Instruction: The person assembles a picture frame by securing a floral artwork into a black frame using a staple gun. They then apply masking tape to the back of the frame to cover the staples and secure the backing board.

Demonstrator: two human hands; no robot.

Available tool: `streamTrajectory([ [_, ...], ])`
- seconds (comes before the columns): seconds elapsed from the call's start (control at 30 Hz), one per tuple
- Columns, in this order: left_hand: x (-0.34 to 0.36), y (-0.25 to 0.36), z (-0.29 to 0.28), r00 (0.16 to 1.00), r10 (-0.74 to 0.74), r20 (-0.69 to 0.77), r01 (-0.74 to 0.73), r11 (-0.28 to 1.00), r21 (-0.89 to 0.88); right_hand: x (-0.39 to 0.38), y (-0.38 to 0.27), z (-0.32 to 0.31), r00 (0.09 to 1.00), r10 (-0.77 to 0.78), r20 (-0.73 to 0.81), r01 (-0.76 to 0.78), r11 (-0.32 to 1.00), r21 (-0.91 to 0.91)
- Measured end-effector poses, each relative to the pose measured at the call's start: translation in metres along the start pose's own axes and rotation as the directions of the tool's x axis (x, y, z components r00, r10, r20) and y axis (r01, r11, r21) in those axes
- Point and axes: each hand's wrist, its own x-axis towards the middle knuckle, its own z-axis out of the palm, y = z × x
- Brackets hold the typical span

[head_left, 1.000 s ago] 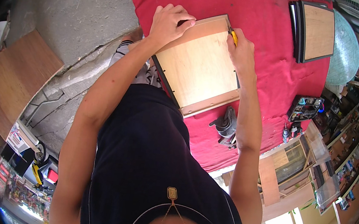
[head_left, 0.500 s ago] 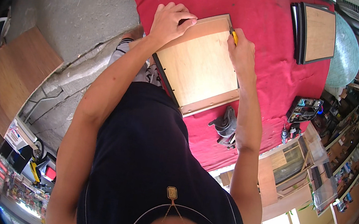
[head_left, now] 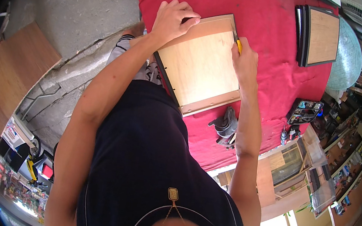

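A picture frame [head_left: 205, 66] lies back side up, with a pale wooden backing board, dark edges and brown paper tape [head_left: 215, 26] along its far and near sides. My left hand [head_left: 174, 22] curls over the far left corner, thumb pressed down by the tape; the undersides of its fingers are hidden. In my right hand [head_left: 245, 64] is a yellow utility knife [head_left: 238, 44], its blade end against the frame's right edge near the far right corner. Beside my right forearm sits a dark grey tape dispenser-like tool [head_left: 225, 124], partly hidden.
Red cloth [head_left: 272, 29] covers the table. Stacked dark frames [head_left: 320, 37] stand at the far right, near a teal round object [head_left: 348, 54]. A black organizer box [head_left: 304, 112] of small parts and a power drill [head_left: 294, 132] lie at the right. Concrete floor [head_left: 77, 1] is at the left.
My right hand has drawn the utility knife a little toward me along the frame's right edge. My left hand stays at the far left corner.
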Motion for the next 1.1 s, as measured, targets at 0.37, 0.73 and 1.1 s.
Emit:
streamTrajectory([
  [0.37, -0.001, -0.006, -0.013, 0.987, -0.144, 0.073, 0.16, 0.939, -0.305, -0.028, -0.007, -0.003, 0.981, -0.061, -0.184, 0.076, 0.995, 0.072],
  [0.73, -0.094, -0.04, -0.08, 0.956, -0.268, 0.123, 0.289, 0.935, -0.208, -0.069, -0.119, 0.09, 0.975, -0.222, 0.031, 0.197, 0.917, 0.347],
  [1.1, -0.102, -0.045, -0.069, 0.958, -0.285, 0.034, 0.284, 0.924, -0.255, -0.07, -0.125, 0.104, 0.979, -0.202, 0.023, 0.184, 0.928, 0.324],
])
